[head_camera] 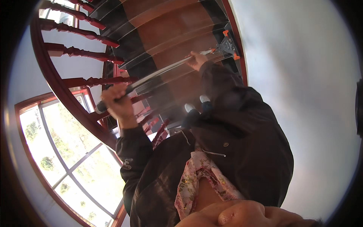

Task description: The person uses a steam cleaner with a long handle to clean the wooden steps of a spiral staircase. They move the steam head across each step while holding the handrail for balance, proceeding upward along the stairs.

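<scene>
My left hand (116, 103) is closed around the dark grip at the near end of a long-handled mop (167, 69), beside the red railing. Farther along the pole, my right hand (197, 60) holds it close to the head. The flat mop head (227, 45), grey with orange clips at its ends, lies at the right end of a stair step, against the dark red skirting by the wall. Any pad beneath the head cannot be made out. The pole slants across the brown and black stairs (170, 31).
A red handrail (54, 79) with turned balusters (85, 54) curves along the left. Beyond it is a red-framed window (68, 170). A white wall (300, 99) rises on the right. My shoes (189, 107) stand on the stairs below the pole.
</scene>
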The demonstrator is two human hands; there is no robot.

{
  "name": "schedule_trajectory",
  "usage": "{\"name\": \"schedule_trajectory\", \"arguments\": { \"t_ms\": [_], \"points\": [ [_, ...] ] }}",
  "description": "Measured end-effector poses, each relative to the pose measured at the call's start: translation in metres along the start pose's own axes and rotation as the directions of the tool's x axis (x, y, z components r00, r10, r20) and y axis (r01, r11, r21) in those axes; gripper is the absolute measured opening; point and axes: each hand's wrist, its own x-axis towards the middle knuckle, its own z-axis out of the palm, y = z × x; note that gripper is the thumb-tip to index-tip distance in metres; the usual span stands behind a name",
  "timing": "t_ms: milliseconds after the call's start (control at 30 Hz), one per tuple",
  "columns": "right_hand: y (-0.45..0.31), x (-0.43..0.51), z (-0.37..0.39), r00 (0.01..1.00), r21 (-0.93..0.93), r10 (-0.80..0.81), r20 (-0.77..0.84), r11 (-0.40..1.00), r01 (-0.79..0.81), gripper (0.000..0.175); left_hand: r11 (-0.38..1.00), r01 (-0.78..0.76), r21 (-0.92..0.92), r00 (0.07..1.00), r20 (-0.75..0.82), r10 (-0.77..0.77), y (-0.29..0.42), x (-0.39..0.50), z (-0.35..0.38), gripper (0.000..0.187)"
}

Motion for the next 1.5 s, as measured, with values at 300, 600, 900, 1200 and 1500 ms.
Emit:
{"name": "schedule_trajectory", "arguments": {
  "t_ms": [300, 600, 900, 1200, 1500],
  "points": [
    [0.056, -0.004, 0.016, 0.978, -0.046, 0.195, 0.080, 0.980, -0.192, 0.023, 0.982, -0.007, 0.186, 0.975, -0.216, 0.048, 0.048, -0.005, 0.009, 0.040],
    [0.067, -0.031, 0.038, 0.919, 0.147, 0.254, 0.301, 0.940, -0.307, 0.014, 0.983, -0.106, -0.150, 0.993, 0.032, 0.112, 0.100, -0.007, 0.016, 0.045],
    [-0.012, 0.043, -0.001, 0.992, -0.070, 0.126, -0.030, 0.989, -0.128, 0.011, 0.999, 0.016, -0.040, 0.971, -0.239, -0.025, -0.029, -0.022, 0.014, 0.035],
    [0.137, 0.003, 0.036, 0.935, -0.311, 0.337, 0.108, 0.905, -0.290, 0.010, 0.991, -0.084, 0.109, 0.882, -0.455, 0.125, 0.080, -0.090, -0.050, 0.038],
    [0.228, -0.101, 0.031, 0.824, -0.419, 0.564, 0.058, 0.763, -0.493, 0.019, 0.945, -0.089, 0.316, 0.827, -0.505, 0.247, 0.193, -0.179, -0.056, 0.042]
  ]
}}
